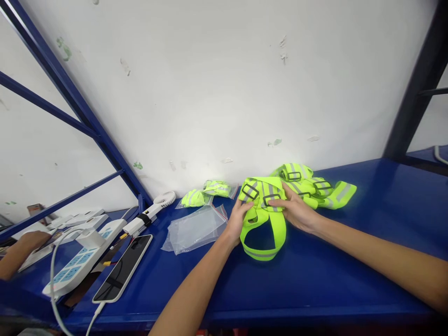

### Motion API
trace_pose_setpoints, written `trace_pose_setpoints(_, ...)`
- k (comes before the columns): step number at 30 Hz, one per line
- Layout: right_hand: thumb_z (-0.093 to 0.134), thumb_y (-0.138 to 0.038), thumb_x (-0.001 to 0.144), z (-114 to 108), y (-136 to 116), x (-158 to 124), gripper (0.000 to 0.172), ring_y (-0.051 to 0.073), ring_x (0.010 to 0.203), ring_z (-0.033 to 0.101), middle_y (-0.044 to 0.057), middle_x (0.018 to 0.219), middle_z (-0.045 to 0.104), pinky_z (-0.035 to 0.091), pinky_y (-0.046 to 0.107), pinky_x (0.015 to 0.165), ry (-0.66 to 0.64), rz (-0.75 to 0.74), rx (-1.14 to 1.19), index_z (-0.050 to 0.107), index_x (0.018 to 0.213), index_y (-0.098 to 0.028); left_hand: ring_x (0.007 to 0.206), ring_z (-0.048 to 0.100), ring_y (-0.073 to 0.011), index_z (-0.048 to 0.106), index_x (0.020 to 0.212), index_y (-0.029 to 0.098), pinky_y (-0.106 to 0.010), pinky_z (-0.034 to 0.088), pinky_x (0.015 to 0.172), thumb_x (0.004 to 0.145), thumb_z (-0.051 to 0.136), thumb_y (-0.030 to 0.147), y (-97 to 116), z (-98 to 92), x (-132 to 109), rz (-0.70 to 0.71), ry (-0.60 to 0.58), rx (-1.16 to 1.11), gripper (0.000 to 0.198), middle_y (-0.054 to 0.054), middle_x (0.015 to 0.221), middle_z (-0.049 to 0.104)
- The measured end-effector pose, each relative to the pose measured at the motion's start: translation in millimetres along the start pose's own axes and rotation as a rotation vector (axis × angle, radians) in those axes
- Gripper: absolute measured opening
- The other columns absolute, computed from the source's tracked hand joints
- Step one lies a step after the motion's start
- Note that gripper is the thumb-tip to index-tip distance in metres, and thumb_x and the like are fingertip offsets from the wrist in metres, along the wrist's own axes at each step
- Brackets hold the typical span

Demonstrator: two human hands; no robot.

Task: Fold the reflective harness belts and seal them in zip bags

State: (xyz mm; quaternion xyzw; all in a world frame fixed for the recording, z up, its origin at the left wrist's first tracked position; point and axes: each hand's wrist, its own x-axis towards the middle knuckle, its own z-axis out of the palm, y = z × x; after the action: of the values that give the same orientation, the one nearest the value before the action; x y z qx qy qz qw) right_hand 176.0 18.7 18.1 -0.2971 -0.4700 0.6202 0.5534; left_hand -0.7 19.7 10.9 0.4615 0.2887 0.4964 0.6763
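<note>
Between my two hands is a neon yellow reflective vest [264, 219] made of straps with grey stripes and black buckles. My left hand [238, 217] grips its left side, and my right hand [294, 207] holds its right side with the thumb near a buckle. A loop of strap hangs below, against the blue table [315, 284]. Behind my right hand lies a heap of more neon straps [336, 193] with buckles. To the left are clear zip bags [196, 228], flat on the table, and two bags packed with neon straps [217, 188] by the wall.
At left lie a phone [123, 268] with a cable, a white power strip [82, 261] and a small handheld fan [164, 199]. A blue metal frame [108, 151] rises there. Beyond it is another person's hand [33, 240]. A white wall [224, 84] closes the back.
</note>
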Motion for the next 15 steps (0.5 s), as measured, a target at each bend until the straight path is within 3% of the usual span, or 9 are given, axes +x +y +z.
trace_pose_setpoints(3, 0.077, -0.024, 0.070, -6.1, -1.8, 5.4, 0.083, 0.027, 0.118, 0.059, 0.004, 0.134, 0.059, 0.053, 0.041, 0.096, 0.126, -0.086, -0.107, 0.033, 0.140, -0.035, 0.085, 0.071, -0.0269, 0.021, 0.147, 0.034, -0.044, 0.056, 0.074, 0.081, 0.062, 0.040, 4.8, 1.1, -6.7, -0.199, -0.090, 0.012, 0.078, -0.011, 0.116, 0.066)
trace_pose_setpoints(6, 0.077, -0.030, 0.069, -17.0, -1.9, 12.4, 0.096, 0.030, 0.133, 0.044, 0.009, 0.145, 0.047, 0.046, 0.041, 0.104, 0.304, -0.184, -0.294, 0.023, 0.148, -0.028, 0.085, 0.071, -0.0279, 0.004, 0.150, 0.033, -0.044, 0.055, 0.072, 0.081, 0.064, 0.037, 7.8, 1.7, -8.7, -0.186, -0.091, 0.024, 0.091, -0.013, 0.110, 0.068)
trace_pose_setpoints(10, 0.077, -0.037, 0.070, -29.8, 4.1, 20.4, 0.096, 0.035, 0.141, 0.029, 0.010, 0.155, 0.032, 0.040, 0.045, 0.109, 0.392, -0.254, -0.437, 0.024, 0.150, -0.027, 0.107, 0.064, -0.0285, 0.017, 0.149, 0.031, -0.041, 0.053, 0.081, 0.077, 0.071, 0.032, 10.2, 4.8, -11.7, -0.024, -0.180, 0.070, 0.090, -0.015, 0.121, 0.063)
trace_pose_setpoints(13, 0.075, -0.039, 0.071, -31.4, 8.6, 22.1, 0.094, 0.035, 0.138, 0.035, 0.008, 0.153, 0.034, 0.045, 0.046, 0.105, 0.370, -0.257, -0.417, 0.023, 0.149, -0.032, 0.119, 0.055, -0.0283, 0.025, 0.147, 0.030, -0.037, 0.049, 0.091, 0.066, 0.082, 0.024, 7.0, 8.0, -15.1, 0.116, -0.225, 0.253, 0.100, -0.013, 0.134, 0.054)
trace_pose_setpoints(15, 0.074, -0.037, 0.071, -29.5, 9.8, 20.7, 0.087, 0.034, 0.133, 0.043, 0.009, 0.147, 0.044, 0.049, 0.045, 0.101, 0.345, -0.215, -0.412, 0.029, 0.145, -0.031, 0.113, 0.057, -0.0268, 0.033, 0.144, 0.029, -0.036, 0.047, 0.092, 0.062, 0.084, 0.023, 3.5, 8.3, -15.5, 0.209, -0.164, 0.431, 0.097, -0.010, 0.130, 0.057)
